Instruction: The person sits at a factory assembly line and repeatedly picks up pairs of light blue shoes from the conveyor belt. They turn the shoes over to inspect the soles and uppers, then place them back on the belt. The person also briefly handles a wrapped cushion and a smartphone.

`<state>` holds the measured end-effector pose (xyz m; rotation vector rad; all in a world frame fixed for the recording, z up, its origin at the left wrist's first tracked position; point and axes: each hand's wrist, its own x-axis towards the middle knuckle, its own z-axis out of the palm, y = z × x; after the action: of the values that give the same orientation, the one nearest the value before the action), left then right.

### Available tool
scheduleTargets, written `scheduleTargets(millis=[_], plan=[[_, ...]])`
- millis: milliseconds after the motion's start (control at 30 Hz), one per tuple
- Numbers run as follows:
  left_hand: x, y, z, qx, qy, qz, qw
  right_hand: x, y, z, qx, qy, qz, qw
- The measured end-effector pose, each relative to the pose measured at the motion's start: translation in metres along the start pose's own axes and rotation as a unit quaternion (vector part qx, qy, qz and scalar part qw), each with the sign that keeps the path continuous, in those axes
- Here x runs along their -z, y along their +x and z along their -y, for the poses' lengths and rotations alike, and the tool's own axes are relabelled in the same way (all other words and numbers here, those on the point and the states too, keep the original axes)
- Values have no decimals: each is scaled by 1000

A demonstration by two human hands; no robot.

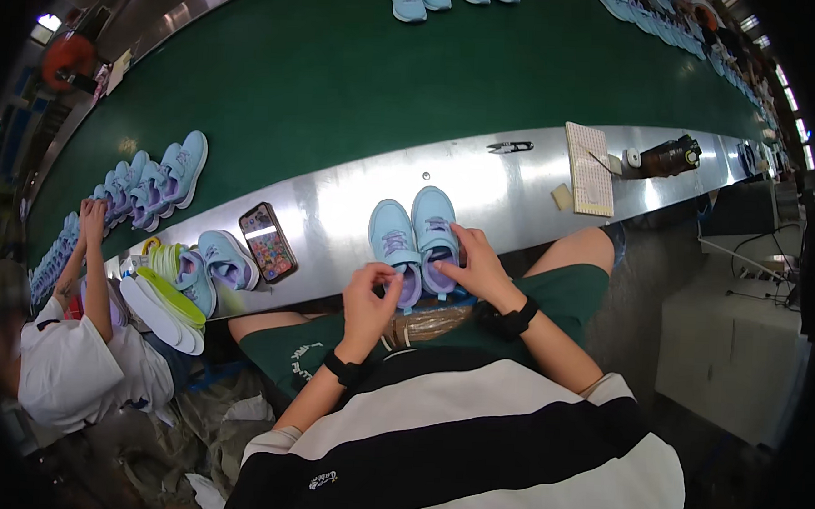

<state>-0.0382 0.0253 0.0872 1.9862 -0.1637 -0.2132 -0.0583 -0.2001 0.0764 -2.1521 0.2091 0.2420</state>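
A pair of light-blue shoes rests side by side on the metal ledge [519,200], heels at its near edge, toes directed toward the green belt [342,88] along its far edge. The right hand [480,265] grasps the right-hand shoe [433,206]: the thumb is at the opening, the fingers against the outer side. The left hand [367,305] is at the collar of the left-hand shoe [391,226], thumb and index finger close together; whether they pinch the material cannot be determined.

Left of the pair, a phone [269,242] lies across the ledge, screen up. Beyond it, toward the ledge's left end, are two further shoes [228,259] and a stack of pale insoles [157,315] projecting past the near edge. Right of the pair, black snips [510,147] lie near the far edge, followed by a paper pad [590,176] and a dark bottle [670,158] on its side.
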Motion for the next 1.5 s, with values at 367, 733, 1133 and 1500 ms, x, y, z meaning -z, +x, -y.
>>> scheduleTargets(millis=[367,733,1133,1500], plan=[[-5,10,47,112,-256,51,959,1,7,-26,-87,218,31,971],[35,34,-20,256,-637,66,724,12,11,70,-40,625,74,776],[71,35,-64,-242,71,-144,957,39,11,104,318,4,-241,917],[70,54,-91,173,-390,32,904,32,30,138,-56,494,2,868]])
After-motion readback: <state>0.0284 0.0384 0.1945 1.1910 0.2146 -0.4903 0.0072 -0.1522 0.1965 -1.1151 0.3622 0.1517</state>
